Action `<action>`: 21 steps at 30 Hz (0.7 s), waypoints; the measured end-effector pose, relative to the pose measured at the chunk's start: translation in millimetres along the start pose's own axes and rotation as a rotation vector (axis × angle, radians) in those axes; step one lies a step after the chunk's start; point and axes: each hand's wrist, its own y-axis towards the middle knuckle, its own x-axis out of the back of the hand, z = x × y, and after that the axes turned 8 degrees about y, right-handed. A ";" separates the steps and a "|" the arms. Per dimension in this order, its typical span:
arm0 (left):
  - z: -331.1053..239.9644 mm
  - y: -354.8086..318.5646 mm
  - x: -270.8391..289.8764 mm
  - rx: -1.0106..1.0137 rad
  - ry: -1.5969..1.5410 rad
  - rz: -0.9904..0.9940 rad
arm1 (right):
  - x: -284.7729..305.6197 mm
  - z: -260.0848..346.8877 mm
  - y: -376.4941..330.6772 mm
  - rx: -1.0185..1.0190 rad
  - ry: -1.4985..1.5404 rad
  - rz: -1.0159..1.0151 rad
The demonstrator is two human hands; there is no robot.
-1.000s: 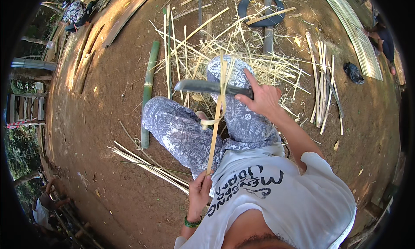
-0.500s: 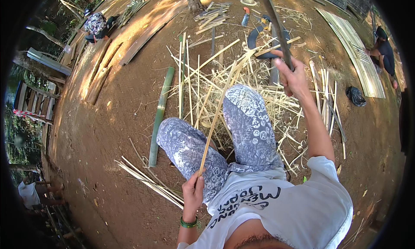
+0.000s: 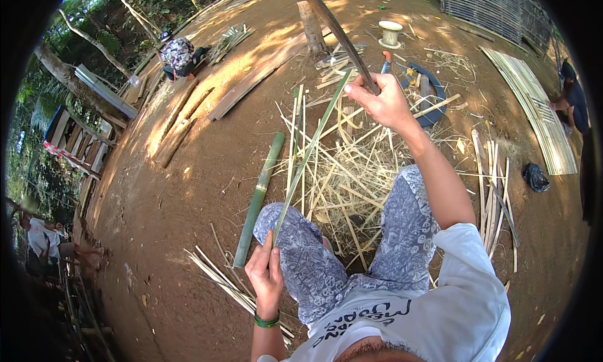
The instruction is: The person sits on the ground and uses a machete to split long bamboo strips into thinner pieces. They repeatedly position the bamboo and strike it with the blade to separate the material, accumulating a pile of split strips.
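My left hand (image 3: 266, 271), with a green cord round the wrist, pinches the lower end of a long thin bamboo strip (image 3: 308, 154). The strip's green face shows as it slants up over my left knee. My right hand (image 3: 384, 103) is closed round the near end of a long dark knife-like tool (image 3: 336, 29), which points up and away to the left. The strip's far end lies close to my right thumb; whether they touch I cannot tell. Below, between my legs, spreads a pile of pale bamboo shavings (image 3: 352, 192).
A green bamboo pole (image 3: 259, 202) lies left of my knee. Cut strips (image 3: 220, 277) lie beside my left arm, more strips (image 3: 493, 192) at right. A black ring (image 3: 433, 114), an orange-handled saw (image 3: 386, 60) and a spool (image 3: 390, 34) stand beyond. Other people (image 3: 179, 54) crouch farther off.
The strip has turned from its pale side to its green side. My right hand and the tool have moved left, close to the strip's far end. The view has shifted and my knees have spread.
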 end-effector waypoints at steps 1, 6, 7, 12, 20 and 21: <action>0.5 3.3 2.2 0.011 -0.012 -0.014 | 1.7 4.5 7.6 -0.024 -0.134 -0.004; 3.7 10.1 6.1 -0.006 0.027 0.012 | 10.0 4.7 20.1 0.070 -0.316 0.032; 3.0 12.7 6.6 -0.006 0.031 0.022 | 14.0 3.2 19.6 0.079 -0.340 0.039; -3.7 16.8 -0.2 -0.038 0.011 0.092 | 40.8 -17.7 12.4 -0.050 -0.422 0.061; 2.2 -18.0 -3.8 0.027 -0.070 0.192 | 66.8 -43.3 -2.4 -0.043 -0.368 0.140; -2.7 -19.1 1.4 0.050 -0.078 0.205 | 67.7 -45.9 -1.6 -0.139 -0.360 0.137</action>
